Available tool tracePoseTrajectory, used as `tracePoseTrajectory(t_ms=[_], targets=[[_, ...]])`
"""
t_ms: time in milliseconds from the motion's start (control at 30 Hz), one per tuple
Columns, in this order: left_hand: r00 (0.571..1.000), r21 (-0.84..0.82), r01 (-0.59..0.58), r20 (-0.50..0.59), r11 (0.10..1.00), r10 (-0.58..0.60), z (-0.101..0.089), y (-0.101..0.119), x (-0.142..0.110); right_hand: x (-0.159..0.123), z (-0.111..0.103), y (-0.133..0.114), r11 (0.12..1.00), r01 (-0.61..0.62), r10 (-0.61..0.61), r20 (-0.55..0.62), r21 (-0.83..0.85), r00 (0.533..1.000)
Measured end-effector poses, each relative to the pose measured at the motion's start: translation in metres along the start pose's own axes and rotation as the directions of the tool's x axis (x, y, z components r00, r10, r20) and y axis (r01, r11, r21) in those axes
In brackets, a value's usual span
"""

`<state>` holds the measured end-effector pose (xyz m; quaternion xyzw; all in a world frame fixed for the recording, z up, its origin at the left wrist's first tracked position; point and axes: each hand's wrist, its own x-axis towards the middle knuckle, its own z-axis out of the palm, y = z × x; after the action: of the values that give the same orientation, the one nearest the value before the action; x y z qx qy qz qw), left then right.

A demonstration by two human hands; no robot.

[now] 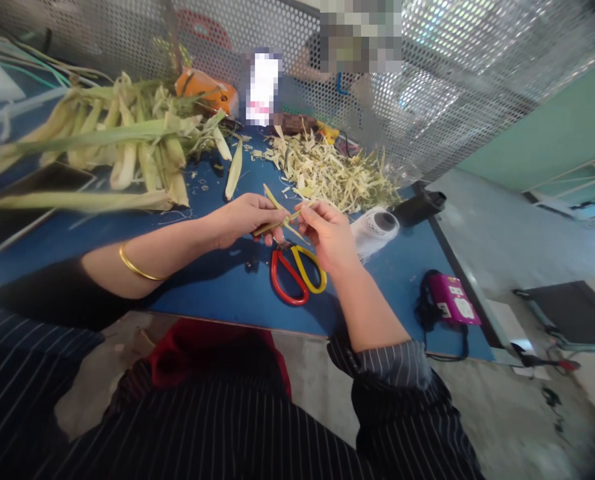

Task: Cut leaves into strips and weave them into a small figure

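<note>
My left hand pinches pale strips of plant husk, which cross each other between my two hands. My right hand grips the other end of the same strips with thumb and fingertips. Just below them, scissors with one red and one yellow handle lie on the blue table; their blades are mostly hidden by my hands. A heap of shredded husk pieces lies behind my right hand. Beside that hand is a white netted roll with a dark core.
Long green-yellow husked stalks are piled at the left, partly over a dark flat panel. An orange packet and a bright phone screen stand at the back by a perforated metal screen. A purple box with a cable sits at the right.
</note>
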<state>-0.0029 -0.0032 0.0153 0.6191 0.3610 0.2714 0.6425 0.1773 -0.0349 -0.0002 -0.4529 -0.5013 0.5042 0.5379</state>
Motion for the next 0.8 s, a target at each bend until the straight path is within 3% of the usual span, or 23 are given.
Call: tracePoseTrajectory(t_ms=[200,433,567,667,733,767,800], targets=[[0.994,0.082,-0.049,0.105,0.995,0.04,0.007,-0.001,-0.005,-0.001,0.005,0.001,0.989,0.095,-0.103,-0.065,-0.111,0.993],[0.995,0.236,-0.064,0.094,0.97,0.043,0.013,0.001,-0.008,-0.001,0.009,0.011,0.969,0.129,-0.163,-0.158,-0.209,0.974],[1.0,0.006,-0.005,-0.025,1.0,0.005,0.014,-0.003,-0.005,0.003,0.0,0.009,0.862,0.272,-0.344,-0.1,-0.428,0.934],[0.998,-0.219,-0.015,-0.066,0.976,0.001,0.01,-0.004,-0.002,0.001,-0.005,0.0,0.725,0.357,-0.559,-0.201,-0.589,0.805],[0.994,-0.309,-0.055,-0.106,0.949,0.023,0.008,-0.002,0.0,-0.004,-0.004,-0.006,0.676,0.34,-0.628,-0.269,-0.654,0.731],[0.991,-0.336,-0.074,-0.13,0.939,0.032,0.007,-0.001,0.001,-0.006,-0.002,-0.008,0.675,0.318,-0.614,-0.266,-0.666,0.743],[0.988,-0.354,-0.093,-0.152,0.931,0.041,0.007,0.0,0.001,-0.009,0.0,-0.009,0.69,0.295,-0.565,-0.237,-0.661,0.791]])
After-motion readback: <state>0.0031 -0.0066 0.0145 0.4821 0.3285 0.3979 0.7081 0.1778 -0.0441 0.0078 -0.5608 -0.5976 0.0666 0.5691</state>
